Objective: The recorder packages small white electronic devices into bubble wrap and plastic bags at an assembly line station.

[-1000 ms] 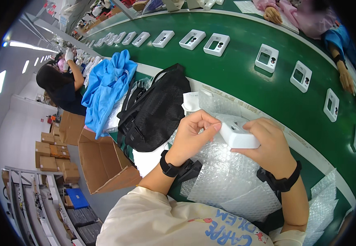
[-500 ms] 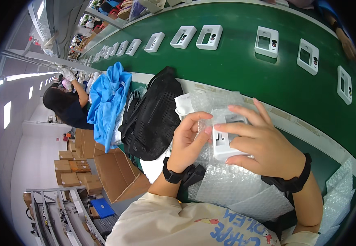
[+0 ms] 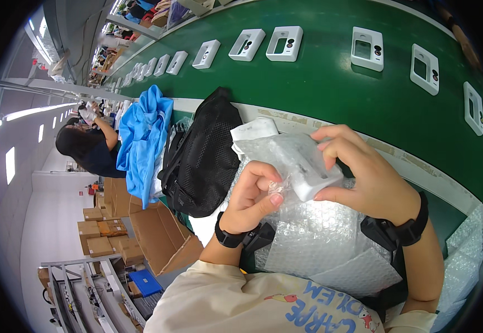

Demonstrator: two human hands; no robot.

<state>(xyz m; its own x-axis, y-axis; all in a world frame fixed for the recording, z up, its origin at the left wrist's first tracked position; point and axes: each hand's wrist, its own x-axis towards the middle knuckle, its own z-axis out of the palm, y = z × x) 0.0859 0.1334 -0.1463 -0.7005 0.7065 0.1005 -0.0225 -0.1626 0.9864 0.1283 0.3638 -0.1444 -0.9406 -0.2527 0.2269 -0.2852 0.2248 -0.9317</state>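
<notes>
A white plastic device housing (image 3: 322,186) is in front of me, tilted and largely covered by clear bubble wrap (image 3: 287,149), so its details are blurred. My right hand (image 3: 372,175) grips it from the right, with the thumb on the near edge and the fingers over the far side. My left hand (image 3: 254,198) pinches a loose edge of the wrap beside the housing's left end. Below both hands lie more bubble wrap sheets (image 3: 313,238). A white item (image 3: 254,130), perhaps another part, sits just beyond the wrap.
Similar white housings (image 3: 368,50) stand in a row along the green conveyor belt (image 3: 319,89). Left of my hands are a black mesh bag (image 3: 211,155) and a blue cloth (image 3: 146,139). An open carton (image 3: 161,236) is lower left. Another person (image 3: 88,147) works farther left.
The wrap now covers the housing, whose top was bare before. The housing has turned and tilted, my right hand has shifted to its right side, and the left still pinches the wrap.
</notes>
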